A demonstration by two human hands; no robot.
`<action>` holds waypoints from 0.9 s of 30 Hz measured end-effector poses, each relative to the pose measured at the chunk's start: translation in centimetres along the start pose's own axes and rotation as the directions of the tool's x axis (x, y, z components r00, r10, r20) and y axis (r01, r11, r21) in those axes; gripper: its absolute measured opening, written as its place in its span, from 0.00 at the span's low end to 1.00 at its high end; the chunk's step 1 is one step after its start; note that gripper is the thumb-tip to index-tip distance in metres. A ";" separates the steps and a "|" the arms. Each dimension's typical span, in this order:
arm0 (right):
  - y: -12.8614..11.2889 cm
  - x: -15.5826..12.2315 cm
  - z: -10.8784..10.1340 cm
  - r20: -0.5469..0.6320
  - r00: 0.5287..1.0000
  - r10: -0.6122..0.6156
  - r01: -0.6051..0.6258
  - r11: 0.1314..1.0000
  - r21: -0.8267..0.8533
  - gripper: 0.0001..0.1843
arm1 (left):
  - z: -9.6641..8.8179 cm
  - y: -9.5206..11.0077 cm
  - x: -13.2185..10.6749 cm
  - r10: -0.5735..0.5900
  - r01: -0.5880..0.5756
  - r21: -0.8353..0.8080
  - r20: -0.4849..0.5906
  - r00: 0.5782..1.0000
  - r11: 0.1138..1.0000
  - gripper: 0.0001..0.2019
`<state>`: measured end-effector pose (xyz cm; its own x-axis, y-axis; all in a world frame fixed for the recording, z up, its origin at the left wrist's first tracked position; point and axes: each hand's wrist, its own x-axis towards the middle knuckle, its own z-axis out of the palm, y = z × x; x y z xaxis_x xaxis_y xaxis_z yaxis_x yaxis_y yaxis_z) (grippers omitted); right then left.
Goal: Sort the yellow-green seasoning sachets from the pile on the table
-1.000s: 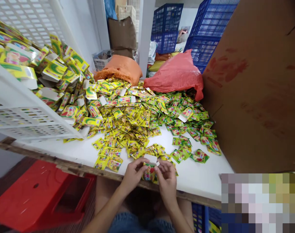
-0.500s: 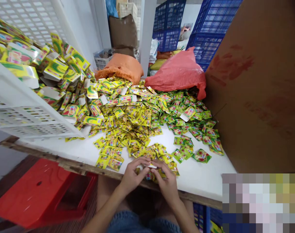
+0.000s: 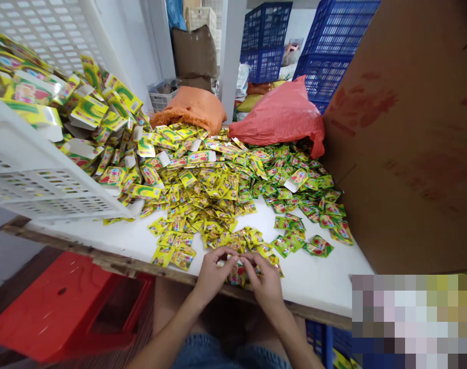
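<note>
Yellow sachets (image 3: 218,187) behind held box (image 3: 236,277) — crate (image 3: 44,148) left, carton (image 3: 402,154) right.

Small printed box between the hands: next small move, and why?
Probably a gentle press along the top edge of the small cardboard box with red and green print. The left hand and right hand already meet at that edge, so pressing needs little repositioning; they also hide most of it, so I can't confirm it's fully closed.
</note>
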<state>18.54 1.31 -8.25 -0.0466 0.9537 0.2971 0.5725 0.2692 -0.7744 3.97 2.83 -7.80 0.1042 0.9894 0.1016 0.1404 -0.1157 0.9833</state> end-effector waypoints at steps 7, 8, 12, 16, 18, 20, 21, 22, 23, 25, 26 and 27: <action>0.3 -0.2 -0.3 0.007 0.996 -0.094 0.094 0.995 0.026 0.10 | -0.1 -1.0 -0.2 0.070 -0.070 -0.070 0.006 0.998 0.995 0.09; 0.5 -0.5 -0.3 -0.001 0.994 -0.107 0.106 0.992 0.065 0.09 | -0.3 -1.3 -0.4 0.089 -0.087 -0.085 0.015 0.996 0.993 0.08; 1.7 -1.9 0.7 -0.057 0.993 -0.108 0.116 0.978 0.173 0.10 | -0.9 -1.9 -0.9 0.120 -0.117 -0.042 0.091 0.989 0.992 0.09; 1.0 -1.9 1.4 -0.073 0.997 -0.041 0.055 0.978 0.203 0.09 | -1.0 -1.7 -1.3 0.120 -0.122 0.008 0.128 0.984 0.992 0.09; 0.2 -1.8 -0.6 -0.106 0.994 -0.013 0.033 0.982 0.186 0.10 | -1.0 -1.5 -1.5 0.104 -0.100 -0.040 0.101 0.989 0.994 0.14; -0.1 -2.5 -5.1 -0.097 0.995 0.020 -0.010 0.994 0.107 0.11 | -1.2 -1.6 -1.6 0.083 -0.078 -0.090 0.052 0.995 0.993 0.20; 0.1 -3.1 -8.1 -0.053 0.997 0.049 -0.047 0.998 0.035 0.12 | -1.4 -1.7 -1.6 0.076 -0.073 -0.088 0.025 0.997 0.993 0.20; 0.5 -3.8 -11.3 0.078 0.991 0.109 -0.103 0.992 -0.074 0.12 | -1.6 -1.8 -1.5 0.073 -0.074 -0.063 -0.004 0.997 0.995 0.18; 1.1 -4.5 -14.5 0.138 0.972 0.190 -0.160 0.966 -0.202 0.12 | -1.9 -2.0 -1.4 0.076 -0.076 -0.021 -0.032 0.997 0.997 0.14; 2.6 -5.2 -19.4 0.100 0.936 0.338 -0.269 0.869 -0.416 0.13 | -2.2 -2.5 -1.2 0.084 -0.080 0.060 -0.073 0.994 0.995 0.09; 3.3 -4.8 -20.9 0.089 0.920 0.382 -0.303 0.837 -0.456 0.14 | -2.2 -2.7 -1.1 0.091 -0.084 0.088 -0.087 0.992 0.993 0.09; 4.1 -3.9 -21.4 0.089 0.916 0.391 -0.315 0.839 -0.445 0.16 | -2.2 -2.8 -1.1 0.099 -0.089 0.108 -0.096 0.990 0.990 0.09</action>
<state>38.58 -4.21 -0.59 0.1086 0.9909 -0.0801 0.8586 -0.1341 -0.4947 1.31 2.30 -10.39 0.0226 0.9769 0.2125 0.2364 -0.2117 0.9483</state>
